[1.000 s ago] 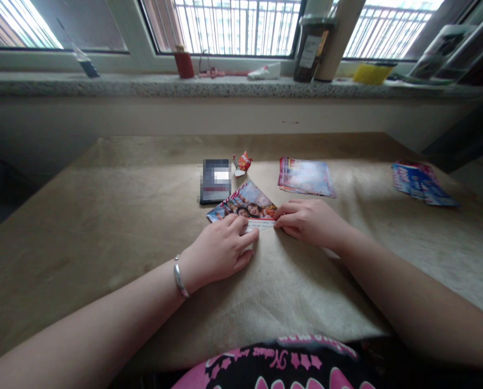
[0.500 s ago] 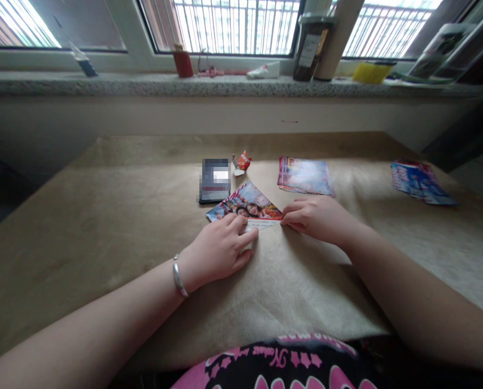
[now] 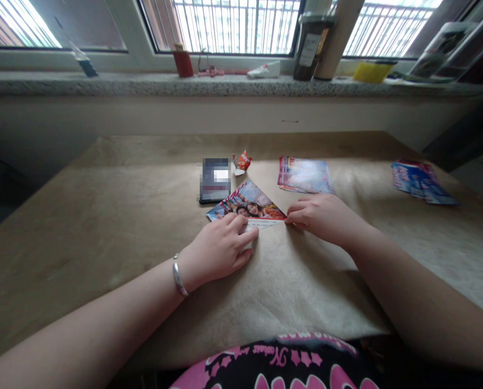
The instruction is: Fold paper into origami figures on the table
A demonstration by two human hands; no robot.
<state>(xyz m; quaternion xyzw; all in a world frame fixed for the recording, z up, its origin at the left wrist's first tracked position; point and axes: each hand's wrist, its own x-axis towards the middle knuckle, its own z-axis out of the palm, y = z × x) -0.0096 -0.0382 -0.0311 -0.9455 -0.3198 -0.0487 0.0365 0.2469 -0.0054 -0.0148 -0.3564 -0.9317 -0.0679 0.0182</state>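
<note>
A colourful printed sheet of paper (image 3: 261, 202), folded into a triangle with its point away from me, lies on the table in front of me. My left hand (image 3: 227, 240) rests on its lower edge, fingers spread and pressing it down; part of the print is hidden under them. At the sheet's right corner is my right hand (image 3: 312, 213), its fingers drawn together in a pinch on the tip. Just beyond the sheet's left side lies a phone (image 3: 215, 183) with a blurred screen. Beside the phone sits a small folded red paper piece (image 3: 242, 163).
A stack of printed sheets (image 3: 306, 174) lies behind my right hand. More blue and red printed papers (image 3: 422, 182) are at the table's far right. The brown-covered table (image 3: 104, 216) meets a wall below a stone windowsill (image 3: 225, 85) holding several items.
My right hand has slid slightly to the right, and more of the sheet's right corner now shows. My left hand has stayed in place.
</note>
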